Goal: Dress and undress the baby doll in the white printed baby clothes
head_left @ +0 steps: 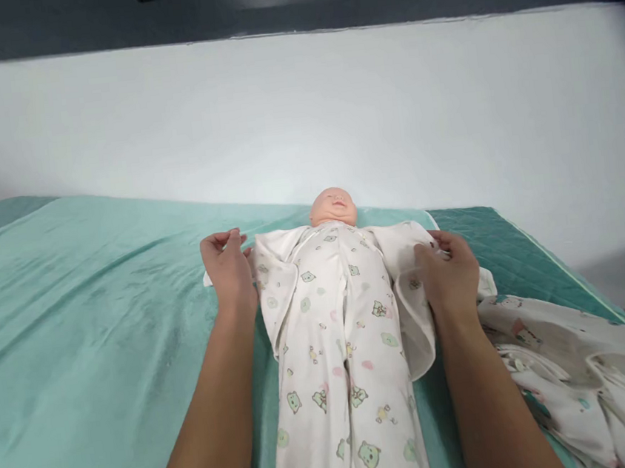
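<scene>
A baby doll [333, 206] lies face up, its head toward the wall. White baby clothes with green bear prints [349, 319] cover its body, arms and legs. My left hand [230, 263] is beside the sleeve on the left, its fingers curled near the cuff; what they hold, if anything, is hidden. On the other side, my right hand [449, 268] has its fingers closed on the end of the right-hand sleeve [403, 243]. Below that sleeve, a loose flap of the top hangs out to the side.
A light green sheet [93, 324] spreads under the doll. Crumpled white printed clothes [578, 370] lie at the right, on a darker green quilted cover [480, 239]. Behind the bed stands a white wall [300, 116].
</scene>
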Motion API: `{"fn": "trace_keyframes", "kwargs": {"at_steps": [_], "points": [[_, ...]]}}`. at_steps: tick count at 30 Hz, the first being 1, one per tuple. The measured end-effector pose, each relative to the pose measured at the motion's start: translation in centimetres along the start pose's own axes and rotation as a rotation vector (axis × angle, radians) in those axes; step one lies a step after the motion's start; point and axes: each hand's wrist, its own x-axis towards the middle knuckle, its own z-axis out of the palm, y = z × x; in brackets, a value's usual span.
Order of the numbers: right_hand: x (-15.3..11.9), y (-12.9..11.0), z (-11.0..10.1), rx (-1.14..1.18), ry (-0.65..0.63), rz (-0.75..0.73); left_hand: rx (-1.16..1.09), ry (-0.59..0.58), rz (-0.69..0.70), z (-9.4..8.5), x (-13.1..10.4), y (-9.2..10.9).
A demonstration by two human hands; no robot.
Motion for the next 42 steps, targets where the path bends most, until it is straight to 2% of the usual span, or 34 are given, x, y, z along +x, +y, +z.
{"fn": "trace_keyframes", "kwargs": {"at_steps": [1,3,5,8,10,15,18,22,26,29,31,32,34,36,39,42], "points": [[0.2,0.5,0.1,-0.042,0.035,-0.06,0.026,0.021,0.029,-0.1,0.3,-0.3],[0.2,1.0,0.6,-0.134,0.0,-0.182,0.131,-0.072,0.108,0.1,0.3,-0.7],[-0.3,1.1,1.2,-0.233,-0.115,-0.268,0.283,-0.295,0.226,0.5,-0.2,-0.8],[-1.2,0.8,2.1,-0.351,-0.233,-0.309,0.502,-0.643,0.411,1.1,-0.8,-0.9],[-1.3,0.5,2.5,-0.415,-0.241,-0.313,0.63,-0.741,0.502,1.2,-0.7,-1.1],[0.7,0.1,2.9,-0.508,-0.297,-0.362,0.878,-0.702,0.542,0.8,0.1,-1.6],[2.9,0.9,2.2,-0.487,-0.34,-0.304,0.922,-0.667,0.547,0.5,0.4,-1.7],[5.2,3.1,0.7,-0.529,-0.343,-0.204,0.979,-0.51,0.432,0.3,0.9,-2.1],[5.4,4.3,0.2,-0.552,-0.352,-0.287,0.985,-0.438,0.347,0.3,1.3,-2.4],[3.9,3.1,0.6,-0.559,-0.255,-0.49,0.963,-0.465,0.352,0.3,1.3,-2.4],[2.5,1.7,0.9,-0.497,-0.212,-0.626,0.924,-0.487,0.416,0.2,1.1,-2.3],[1.9,1.0,1.1,-0.45,-0.228,-0.678,0.896,-0.495,0.468,0.2,1.0,-2.1],[0.9,0.1,1.5,-0.374,-0.336,-0.741,0.829,-0.533,0.579,0.1,0.6,-1.7],[0.5,-0.1,1.9,-0.358,-0.451,-0.738,0.779,-0.626,0.649,0.0,0.1,-1.3],[1.3,1.0,2.1,-0.431,-0.486,-0.612,0.793,-0.747,0.65,-0.1,-0.3,-1.0],[2.5,2.3,1.9,-0.463,-0.492,-0.432,0.855,-0.707,0.591,-0.1,-0.3,-1.2]]}}
